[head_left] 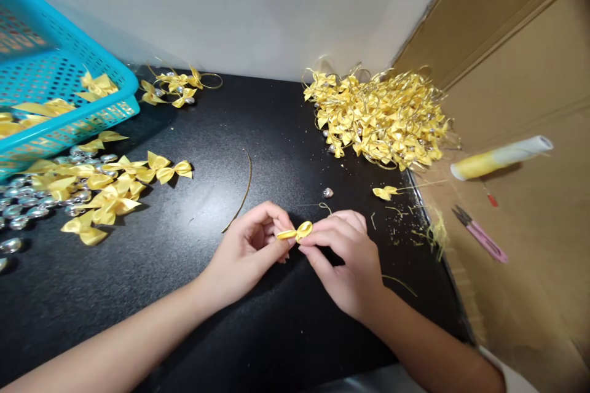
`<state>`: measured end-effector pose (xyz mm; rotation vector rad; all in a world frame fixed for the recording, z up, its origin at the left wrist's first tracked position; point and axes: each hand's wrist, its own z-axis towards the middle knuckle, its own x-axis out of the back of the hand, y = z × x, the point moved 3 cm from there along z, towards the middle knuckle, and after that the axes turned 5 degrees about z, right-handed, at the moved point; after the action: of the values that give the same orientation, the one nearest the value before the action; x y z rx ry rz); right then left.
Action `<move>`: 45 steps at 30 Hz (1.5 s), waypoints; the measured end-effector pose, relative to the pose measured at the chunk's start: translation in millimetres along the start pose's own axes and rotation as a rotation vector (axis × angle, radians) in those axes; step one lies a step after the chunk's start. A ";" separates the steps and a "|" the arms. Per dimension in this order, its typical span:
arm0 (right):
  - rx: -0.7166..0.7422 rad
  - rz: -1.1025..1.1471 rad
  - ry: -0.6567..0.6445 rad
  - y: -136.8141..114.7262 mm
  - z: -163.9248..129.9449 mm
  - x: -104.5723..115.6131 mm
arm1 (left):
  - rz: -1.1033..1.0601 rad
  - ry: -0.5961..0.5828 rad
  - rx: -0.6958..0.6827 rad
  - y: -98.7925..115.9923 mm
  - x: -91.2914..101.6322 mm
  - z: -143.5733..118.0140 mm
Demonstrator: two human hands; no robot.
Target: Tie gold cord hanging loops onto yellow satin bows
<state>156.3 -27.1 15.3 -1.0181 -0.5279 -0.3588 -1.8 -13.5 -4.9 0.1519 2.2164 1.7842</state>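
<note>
Both hands meet low over the black table [258, 135]: left hand [251, 249] and right hand [343, 258] each pinch one end of a small yellow ribbon bow [297, 233] between fingertips. Loose gold cord [242, 193] lies just beyond. Left: scattered bows [110, 187] among silver beads [23, 209], then blue basket [59, 73]. Far right: big pile of finished bows [382, 116]. Off-table, pink snips [479, 234], thread spool [500, 156].
</note>
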 end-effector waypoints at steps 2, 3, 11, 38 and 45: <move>-0.017 0.039 -0.018 0.3 -0.2 -0.6 | 0.003 -0.003 0.004 0.9 0.0 -0.2; -0.030 0.066 -0.028 0.4 0.2 -0.5 | 0.003 -0.003 0.007 1.2 0.3 -0.2; -0.192 0.292 -0.048 1.4 5.3 2.0 | 0.031 -0.003 0.056 -2.1 3.0 1.7; -0.225 0.139 0.064 3.1 3.9 6.0 | 0.078 -0.060 -0.010 1.5 0.1 4.3; -0.261 0.073 0.244 16.9 6.9 20.9 | 0.054 0.005 0.018 -1.3 2.3 2.9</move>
<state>180.4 -13.8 18.2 -1.2217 -0.2259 -0.4880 -3.0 -10.5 -7.1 0.2129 2.2527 1.7943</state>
